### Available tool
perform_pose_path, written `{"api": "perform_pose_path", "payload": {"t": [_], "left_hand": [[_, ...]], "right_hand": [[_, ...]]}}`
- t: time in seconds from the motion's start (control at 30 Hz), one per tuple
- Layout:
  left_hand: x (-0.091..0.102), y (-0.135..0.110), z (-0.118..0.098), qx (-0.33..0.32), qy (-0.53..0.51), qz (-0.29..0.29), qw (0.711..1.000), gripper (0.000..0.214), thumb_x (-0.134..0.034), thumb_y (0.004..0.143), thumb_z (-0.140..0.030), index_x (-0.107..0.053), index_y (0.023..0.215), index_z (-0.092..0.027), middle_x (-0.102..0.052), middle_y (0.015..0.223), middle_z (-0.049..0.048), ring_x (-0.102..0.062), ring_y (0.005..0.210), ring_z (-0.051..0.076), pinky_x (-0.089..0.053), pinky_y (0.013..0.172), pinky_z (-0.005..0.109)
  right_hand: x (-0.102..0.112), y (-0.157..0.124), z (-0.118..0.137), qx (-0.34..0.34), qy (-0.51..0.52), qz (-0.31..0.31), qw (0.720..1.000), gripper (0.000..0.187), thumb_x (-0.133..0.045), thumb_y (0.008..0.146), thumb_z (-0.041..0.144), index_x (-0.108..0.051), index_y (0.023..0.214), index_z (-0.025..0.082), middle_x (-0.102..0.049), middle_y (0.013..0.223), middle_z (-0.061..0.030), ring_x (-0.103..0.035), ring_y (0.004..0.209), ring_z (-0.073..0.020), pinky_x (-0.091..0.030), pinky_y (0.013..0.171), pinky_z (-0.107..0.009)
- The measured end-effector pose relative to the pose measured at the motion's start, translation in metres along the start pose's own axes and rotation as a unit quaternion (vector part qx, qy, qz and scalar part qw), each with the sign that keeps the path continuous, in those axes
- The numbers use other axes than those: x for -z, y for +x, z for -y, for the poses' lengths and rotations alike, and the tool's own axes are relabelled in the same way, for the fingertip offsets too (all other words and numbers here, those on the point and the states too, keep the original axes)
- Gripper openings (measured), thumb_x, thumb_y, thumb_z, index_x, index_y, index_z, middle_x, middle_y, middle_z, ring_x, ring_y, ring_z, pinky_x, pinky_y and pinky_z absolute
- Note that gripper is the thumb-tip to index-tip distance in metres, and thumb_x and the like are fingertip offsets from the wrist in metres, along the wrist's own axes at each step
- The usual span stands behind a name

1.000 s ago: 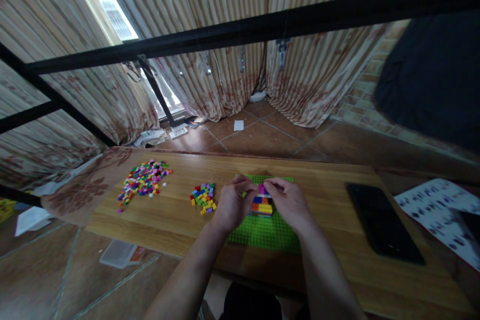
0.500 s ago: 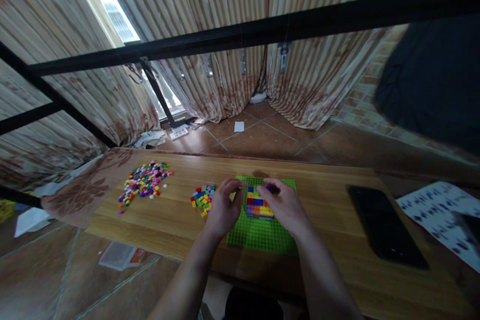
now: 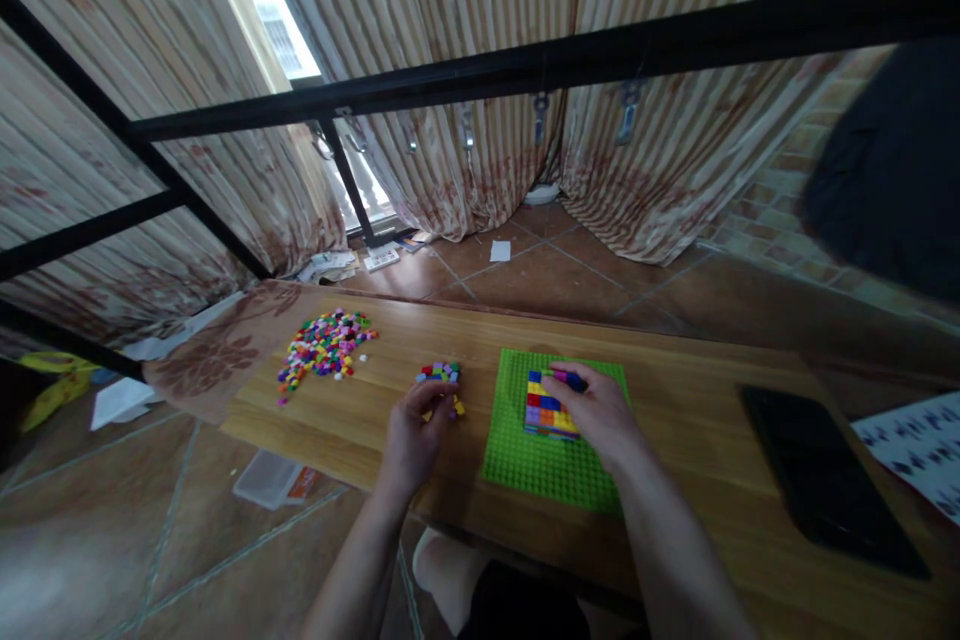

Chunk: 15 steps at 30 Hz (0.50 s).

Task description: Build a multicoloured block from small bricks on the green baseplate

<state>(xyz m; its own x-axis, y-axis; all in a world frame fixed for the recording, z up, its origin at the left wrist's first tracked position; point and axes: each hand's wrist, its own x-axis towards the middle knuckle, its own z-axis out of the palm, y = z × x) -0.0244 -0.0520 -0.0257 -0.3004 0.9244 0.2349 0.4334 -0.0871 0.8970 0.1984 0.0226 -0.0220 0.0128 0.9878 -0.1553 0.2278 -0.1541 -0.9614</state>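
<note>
**Splitting Attention Between Two Spots Left Room for Slips**

Curling its fingers over the far part of a low, layered stack of multicoloured plastic bricks (image 3: 541,412), the person's bare right hand (image 3: 596,405) hid some of the work beneath it. A small magenta plastic brick (image 3: 559,376) and a small dark blue plastic brick (image 3: 576,381) showed at its fingertips; whether they were gripped or seated on the stack could not be told. The stack stood on a bright green, studded plastic baseplate (image 3: 517,468), flat on a light-brown wooden table (image 3: 352,432).

The bare left hand (image 3: 415,425) was half closed at the near side of a small, loose cluster of mixed-colour plastic bricks (image 3: 439,372), apart from the baseplate. Its fingers hid whatever might have been between them.

The likeliest trouble seemed to lie under the right hand: a brick pressed down with its studs covered from view could have seated crooked or one stud off. A push at the stack's edge could have levered a neighbour loose. On the left, the bricks lay so close together that a pinch could have caught two, or scattered others toward the table's near edge and onto the brown tiled floor (image 3: 172,560). Covered colours also made a wrong pick possible.
</note>
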Motion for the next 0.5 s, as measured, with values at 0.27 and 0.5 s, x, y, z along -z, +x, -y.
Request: {"api": "perform_pose_path", "payload": {"t": [0.27, 0.5], "left_hand": [[0.027, -0.005, 0.015, 0.082, -0.015, -0.063, 0.995, 0.018, -0.061, 0.076, -0.025, -0.072, 0.086, -0.016, -0.072, 0.084, 0.0051, -0.066, 0.084, 0.019, -0.053, 0.077, 0.028], [0.027, -0.008, 0.029, 0.076, 0.026, -0.075, 0.994, 0.019, -0.06, 0.077, -0.025, -0.072, 0.088, -0.016, -0.069, 0.087, 0.0061, -0.064, 0.083, 0.019, -0.049, 0.078, 0.029]], "right_hand": [[0.0, 0.002, -0.002, -0.015, 0.008, -0.009, 1.0, 0.034, -0.072, 0.066, 0.042, -0.074, 0.092, 0.019, -0.073, 0.078, -0.0051, -0.067, 0.067, -0.0217, -0.054, 0.064, -0.036], [0.004, 0.005, -0.006, 0.017, -0.042, 0.001, 0.999, 0.038, -0.069, 0.068, 0.047, -0.074, 0.094, 0.019, -0.074, 0.084, -0.007, -0.068, 0.073, -0.0226, -0.053, 0.068, -0.036]]}}
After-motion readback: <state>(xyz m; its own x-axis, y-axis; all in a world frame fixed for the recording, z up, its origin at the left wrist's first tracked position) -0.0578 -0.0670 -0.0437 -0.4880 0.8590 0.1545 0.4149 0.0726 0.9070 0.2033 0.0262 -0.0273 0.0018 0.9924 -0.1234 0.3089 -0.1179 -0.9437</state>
